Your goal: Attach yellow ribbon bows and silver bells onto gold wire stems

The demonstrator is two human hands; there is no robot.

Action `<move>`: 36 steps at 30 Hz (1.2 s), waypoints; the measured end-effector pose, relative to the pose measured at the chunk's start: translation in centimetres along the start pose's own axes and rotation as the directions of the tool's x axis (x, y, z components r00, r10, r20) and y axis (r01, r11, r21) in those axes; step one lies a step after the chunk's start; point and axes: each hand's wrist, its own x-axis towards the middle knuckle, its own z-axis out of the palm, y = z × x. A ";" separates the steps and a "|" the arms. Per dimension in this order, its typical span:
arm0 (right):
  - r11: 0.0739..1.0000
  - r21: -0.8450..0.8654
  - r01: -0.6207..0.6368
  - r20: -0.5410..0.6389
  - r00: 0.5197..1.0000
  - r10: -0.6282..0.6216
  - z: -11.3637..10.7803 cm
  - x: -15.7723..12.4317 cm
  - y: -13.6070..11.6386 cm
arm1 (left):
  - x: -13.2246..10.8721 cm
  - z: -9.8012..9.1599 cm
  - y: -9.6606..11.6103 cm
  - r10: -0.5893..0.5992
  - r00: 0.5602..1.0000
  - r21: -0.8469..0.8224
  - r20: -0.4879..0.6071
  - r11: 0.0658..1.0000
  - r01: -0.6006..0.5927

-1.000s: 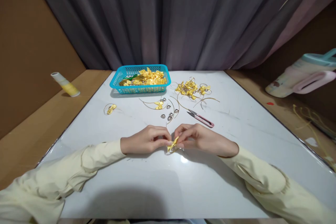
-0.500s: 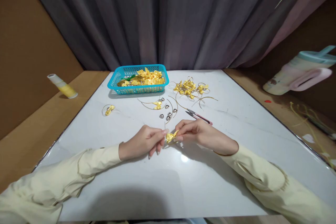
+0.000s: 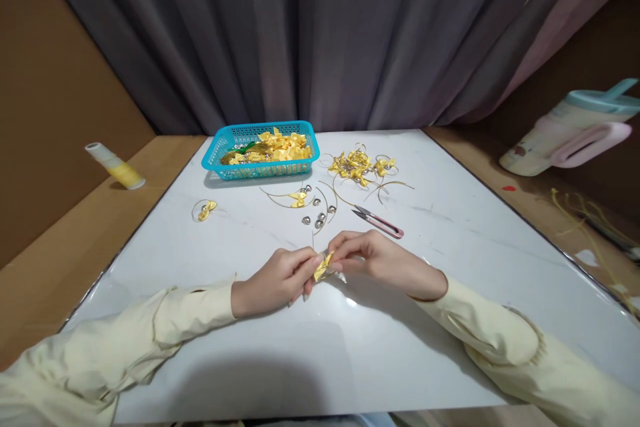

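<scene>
Between my hands is a yellow ribbon bow (image 3: 323, 267) with thin cord around it. My left hand (image 3: 283, 278) pinches its left side between thumb and fingers. The fingertips of my right hand (image 3: 373, 257) are closed at its right side, with a bit of cord by them; the exact grip is partly hidden. A thin cord end sticks up above my left thumb. Just beyond lie several silver bells (image 3: 320, 219) and another yellow bow (image 3: 298, 199) on a cord. Pink-handled thread snips (image 3: 379, 221) rest behind my right hand.
A blue basket (image 3: 210, 165) of yellow bows stands at the back. Right of it is a pile of corded bows (image 3: 356, 167). One bow with a bell (image 3: 206, 211) lies at left. A thread spool (image 3: 116, 167) and a tumbler (image 3: 543, 137) stand beyond the table's sides.
The bow has turned more upright between my fingers. My right hand has shifted slightly left, closer to my left hand, uncovering more of the snips' handle.
</scene>
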 end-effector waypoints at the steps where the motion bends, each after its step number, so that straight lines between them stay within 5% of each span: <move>1: 1.000 0.009 0.006 -0.001 1.000 -0.006 0.0 0.0 0.0 | 0.0 0.0 0.0 0.001 1.000 0.004 0.001 1.000 -0.001; 23: 0.980 -0.183 0.084 -0.008 0.996 -0.087 0.4 0.1 0.5 | 0.1 0.3 -0.6 0.113 0.994 0.161 0.004 0.981 -0.112; 36: 0.957 -0.261 0.131 0.014 0.991 -0.132 -0.1 -0.2 0.2 | 0.2 0.0 -0.7 0.099 0.994 0.028 0.039 0.995 -0.100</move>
